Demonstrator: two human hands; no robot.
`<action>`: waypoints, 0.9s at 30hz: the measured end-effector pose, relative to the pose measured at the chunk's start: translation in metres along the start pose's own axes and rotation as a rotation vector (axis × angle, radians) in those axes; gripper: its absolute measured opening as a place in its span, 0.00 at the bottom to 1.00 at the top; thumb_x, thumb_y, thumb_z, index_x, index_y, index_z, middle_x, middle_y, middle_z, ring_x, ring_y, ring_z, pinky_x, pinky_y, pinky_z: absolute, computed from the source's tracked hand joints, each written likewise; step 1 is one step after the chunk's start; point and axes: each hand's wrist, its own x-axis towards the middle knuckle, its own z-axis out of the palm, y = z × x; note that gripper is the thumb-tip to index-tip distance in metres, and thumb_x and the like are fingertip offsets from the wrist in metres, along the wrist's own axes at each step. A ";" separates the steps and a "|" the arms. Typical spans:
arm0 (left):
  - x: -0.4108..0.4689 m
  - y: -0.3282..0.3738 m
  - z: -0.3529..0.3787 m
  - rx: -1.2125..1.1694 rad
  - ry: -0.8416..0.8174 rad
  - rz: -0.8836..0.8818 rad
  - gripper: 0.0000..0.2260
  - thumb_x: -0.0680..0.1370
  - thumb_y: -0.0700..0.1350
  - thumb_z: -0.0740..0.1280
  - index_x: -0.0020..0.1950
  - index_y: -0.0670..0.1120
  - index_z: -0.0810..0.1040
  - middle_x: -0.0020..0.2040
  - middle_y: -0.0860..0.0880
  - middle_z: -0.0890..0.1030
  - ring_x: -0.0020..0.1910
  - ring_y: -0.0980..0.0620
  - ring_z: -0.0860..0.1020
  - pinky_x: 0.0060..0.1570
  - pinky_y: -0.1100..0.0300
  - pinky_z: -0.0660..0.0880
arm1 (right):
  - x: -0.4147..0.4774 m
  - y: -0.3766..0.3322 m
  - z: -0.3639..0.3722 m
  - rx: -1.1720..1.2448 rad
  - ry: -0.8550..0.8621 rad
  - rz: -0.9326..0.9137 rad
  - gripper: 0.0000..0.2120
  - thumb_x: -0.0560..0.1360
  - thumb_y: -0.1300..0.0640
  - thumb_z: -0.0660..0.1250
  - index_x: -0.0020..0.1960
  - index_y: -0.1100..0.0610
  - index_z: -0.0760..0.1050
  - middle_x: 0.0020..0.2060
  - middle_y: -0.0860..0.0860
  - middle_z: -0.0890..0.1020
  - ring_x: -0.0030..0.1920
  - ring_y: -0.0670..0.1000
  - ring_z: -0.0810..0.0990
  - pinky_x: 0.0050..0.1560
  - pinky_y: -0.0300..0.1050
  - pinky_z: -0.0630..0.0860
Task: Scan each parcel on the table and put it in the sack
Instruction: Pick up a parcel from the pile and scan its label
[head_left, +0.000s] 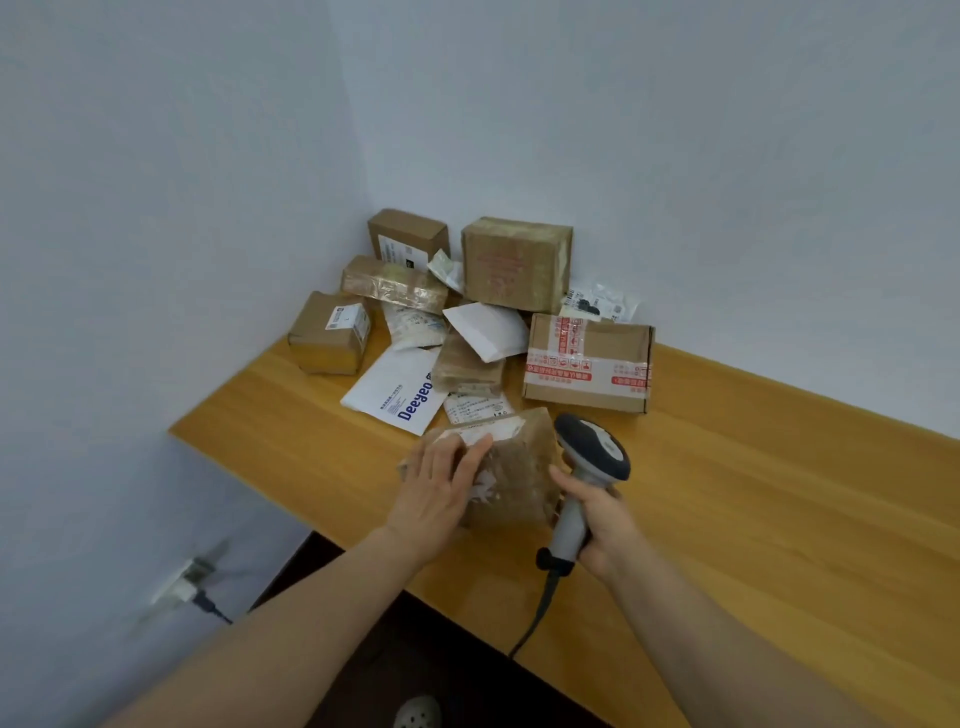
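We steady the taped parcel (519, 467) under our flat left hand (441, 483) (fingers straight); our right hand (602, 519), grasping the scanner (592, 447), should aim at the label (488, 431) at nine o'clock.

A white wall socket (182, 584) holds a dark plug (207, 604); lower right of it, a pale shoe (418, 713) on dark floor (415, 639).
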 end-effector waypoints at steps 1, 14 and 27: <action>-0.001 0.005 0.001 0.002 -0.043 0.048 0.51 0.68 0.47 0.76 0.71 0.57 0.35 0.66 0.46 0.52 0.71 0.39 0.59 0.71 0.41 0.61 | -0.001 0.003 -0.005 -0.007 0.008 0.009 0.34 0.60 0.59 0.80 0.64 0.60 0.72 0.51 0.59 0.81 0.49 0.60 0.80 0.44 0.54 0.79; 0.010 -0.009 -0.001 -0.428 -0.235 -0.328 0.40 0.74 0.55 0.69 0.77 0.46 0.51 0.75 0.47 0.51 0.74 0.45 0.57 0.69 0.50 0.64 | -0.002 0.016 -0.052 0.014 0.200 0.051 0.19 0.71 0.60 0.75 0.60 0.57 0.77 0.52 0.57 0.81 0.50 0.57 0.79 0.52 0.57 0.78; 0.044 -0.012 0.000 -0.664 -0.564 -0.330 0.29 0.78 0.46 0.66 0.76 0.54 0.57 0.54 0.50 0.74 0.47 0.50 0.77 0.37 0.57 0.79 | -0.010 0.015 -0.043 -0.359 0.197 -0.124 0.14 0.71 0.61 0.75 0.53 0.55 0.75 0.48 0.51 0.81 0.51 0.55 0.79 0.52 0.55 0.78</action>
